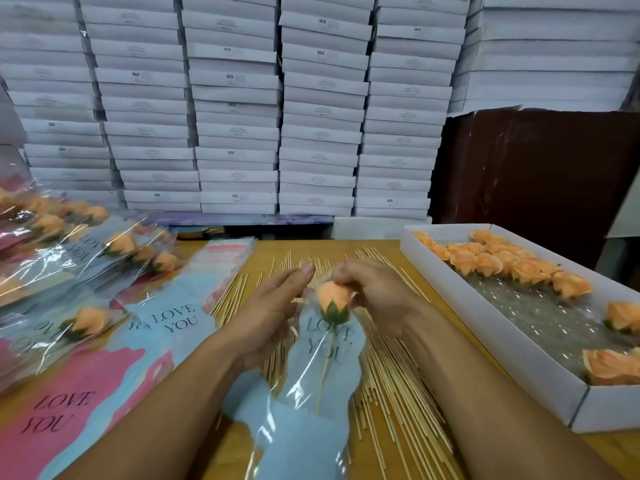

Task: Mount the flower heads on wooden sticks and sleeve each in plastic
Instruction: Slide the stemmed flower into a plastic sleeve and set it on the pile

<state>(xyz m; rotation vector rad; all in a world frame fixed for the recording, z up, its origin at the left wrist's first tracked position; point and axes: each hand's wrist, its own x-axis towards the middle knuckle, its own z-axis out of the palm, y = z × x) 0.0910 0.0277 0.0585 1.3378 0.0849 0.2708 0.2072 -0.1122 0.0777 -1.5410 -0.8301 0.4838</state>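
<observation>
A soft, light rose [331,299] on its stick [325,368] is pinched by the right hand [375,296] inside a slippery sleeve [311,393] steadied by the open left hand [273,306], best held by the stick.

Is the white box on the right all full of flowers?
No, the white box holds orange flower heads mostly at its far end, and bare bubble wrap shows in the middle.

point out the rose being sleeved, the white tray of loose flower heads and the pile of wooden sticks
rose being sleeved [333,299], head view, on its orange petals
white tray [540,372], head view, on its near side wall
wooden sticks [398,382], head view, on the pile right of the sleeve
</observation>
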